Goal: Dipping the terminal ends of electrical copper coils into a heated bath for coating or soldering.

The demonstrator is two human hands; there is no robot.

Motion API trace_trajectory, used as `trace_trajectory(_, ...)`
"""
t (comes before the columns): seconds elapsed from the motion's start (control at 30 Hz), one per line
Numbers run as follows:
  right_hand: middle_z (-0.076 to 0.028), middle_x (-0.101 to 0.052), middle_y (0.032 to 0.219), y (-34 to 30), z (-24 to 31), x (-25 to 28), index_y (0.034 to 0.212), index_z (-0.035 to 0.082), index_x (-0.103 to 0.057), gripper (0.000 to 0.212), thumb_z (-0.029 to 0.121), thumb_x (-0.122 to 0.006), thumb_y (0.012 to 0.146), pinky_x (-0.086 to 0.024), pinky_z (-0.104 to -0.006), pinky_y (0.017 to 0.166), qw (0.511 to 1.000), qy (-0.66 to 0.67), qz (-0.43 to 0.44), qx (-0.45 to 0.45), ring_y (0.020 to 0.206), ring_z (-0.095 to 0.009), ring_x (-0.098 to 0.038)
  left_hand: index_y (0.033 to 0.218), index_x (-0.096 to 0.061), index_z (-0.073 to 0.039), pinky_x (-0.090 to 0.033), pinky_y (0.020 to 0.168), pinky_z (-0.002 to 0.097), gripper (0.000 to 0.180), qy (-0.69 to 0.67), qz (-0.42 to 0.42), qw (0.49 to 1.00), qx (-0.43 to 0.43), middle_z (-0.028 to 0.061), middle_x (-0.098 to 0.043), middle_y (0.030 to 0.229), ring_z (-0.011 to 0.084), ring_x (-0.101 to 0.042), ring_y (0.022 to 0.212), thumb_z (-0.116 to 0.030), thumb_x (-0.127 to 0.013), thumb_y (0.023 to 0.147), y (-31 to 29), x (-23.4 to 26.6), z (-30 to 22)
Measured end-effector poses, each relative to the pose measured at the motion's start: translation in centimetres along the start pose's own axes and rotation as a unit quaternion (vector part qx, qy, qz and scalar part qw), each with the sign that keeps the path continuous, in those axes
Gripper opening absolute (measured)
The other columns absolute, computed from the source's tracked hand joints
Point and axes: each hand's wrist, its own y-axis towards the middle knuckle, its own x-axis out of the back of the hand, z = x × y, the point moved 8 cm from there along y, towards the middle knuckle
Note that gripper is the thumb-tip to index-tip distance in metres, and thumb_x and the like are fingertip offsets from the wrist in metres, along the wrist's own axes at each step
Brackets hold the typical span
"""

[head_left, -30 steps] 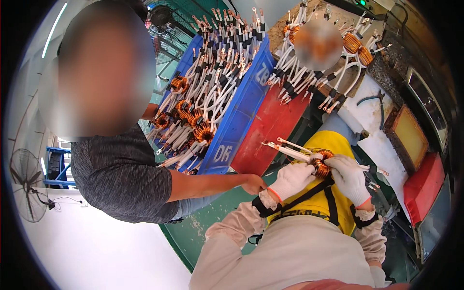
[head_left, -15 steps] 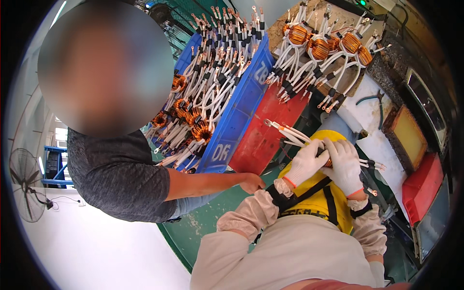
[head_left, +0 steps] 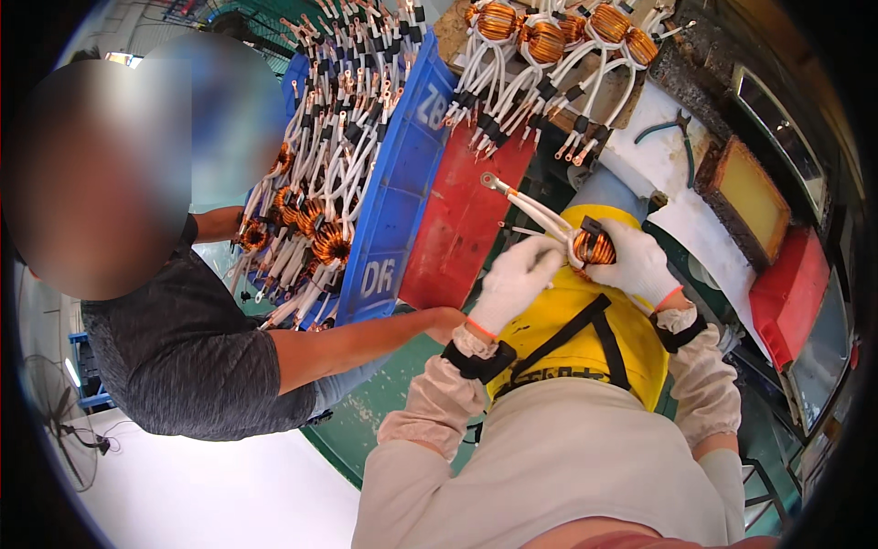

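A toroidal coil [head_left: 596, 248] wound in copper-coloured wire sits above my yellow apron [head_left: 585, 316], with a black piece on its upper edge. My right hand [head_left: 633, 263], in a white glove, grips it from the right. White-sleeved leads [head_left: 535, 210] run from the coil up and left, ending in a ring terminal [head_left: 491, 181]. My left hand [head_left: 517, 282], gloved too, is beside the coil at the base of these leads. Its fingers are curled together in a pinch; whatever they hold there is too small to make out.
At left, a blue crate [head_left: 389, 197] holds many similar coils with upright leads. It stands by a red board [head_left: 462, 215]. More coils [head_left: 543, 42] lie on a board at the back. Right are pliers [head_left: 686, 137], a framed yellow block [head_left: 750, 197] and a red bin [head_left: 791, 293]. A co-worker [head_left: 174, 352] stands at left.
My hands have parted: the left has drawn off to the left while the right keeps the coil, now more exposed. The view has shifted, and the co-worker appears further left, a second arm now visible by the crate.
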Motion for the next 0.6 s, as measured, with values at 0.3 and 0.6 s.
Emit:
trace_trajectory(0.3, -0.023, -0.061, 0.113, 0.5, -1.6, -0.4, 0.128, 0.003, -0.05, 0.078, 0.043, -0.075, 0.066, -0.048, -0.0374, 0.09, 0.993, 0.089, 0.065, -0.048, 0.105, -0.035, -0.061, 0.125, -0.056, -0.003, -0.054, 0.072, 0.0294, 0.041, -0.171, -0.223, 0.96, 0.017, 0.0094, -0.064, 0.109, 0.0147, -0.06, 0.075, -0.03, -0.057, 0.094, 1.1, 7.7, 6.6)
trace_trajectory(0.6, -0.022, -0.062, 0.115, 0.9, -2.5, -0.7, 0.129, 0.0, -0.05, 0.079, 0.044, -0.072, 0.067, -0.048, -0.0363, 0.091, 0.99, 0.098, 0.063, -0.078, 0.105, -0.033, -0.062, 0.119, -0.059, -0.004, -0.047, 0.06, 0.0215, 0.039, -0.285, -0.115, 0.951, 0.049, 0.0003, -0.059, 0.084, 0.0063, -0.048, 0.064, -0.035, -0.055, 0.095, 4.4, 4.6, 8.1)
